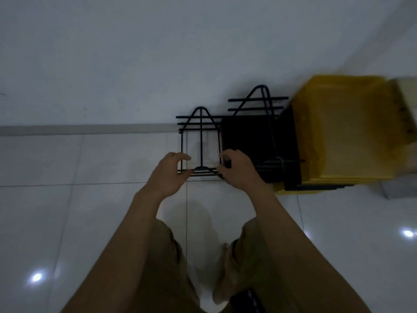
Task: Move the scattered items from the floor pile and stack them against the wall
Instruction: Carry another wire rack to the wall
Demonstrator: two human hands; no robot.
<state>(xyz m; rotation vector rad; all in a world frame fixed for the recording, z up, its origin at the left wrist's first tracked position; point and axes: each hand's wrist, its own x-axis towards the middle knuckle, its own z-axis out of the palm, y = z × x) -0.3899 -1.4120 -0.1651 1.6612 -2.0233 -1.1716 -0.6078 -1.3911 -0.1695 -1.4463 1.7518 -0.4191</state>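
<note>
Black wire rack (200, 141) is being gripped by both hands (left hand (168, 171), right hand (237, 169), fingers curled on its near edge); careless shoving risks toppling the neighbouring rack (259, 105).

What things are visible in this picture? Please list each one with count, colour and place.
wire rack: one, black, on the floor against the wall, between the hands.
second wire rack: one, black, to its right, by the wall.
black panel: one, black, within the second rack.
yellow trays: a stack, count unclear, right of the racks.
floor: white glossy tiles.
wall: pale, behind the racks.
left hand: fingers curled at the rack's near left edge.
right hand: fingers curled at the rack's near right edge.
</note>
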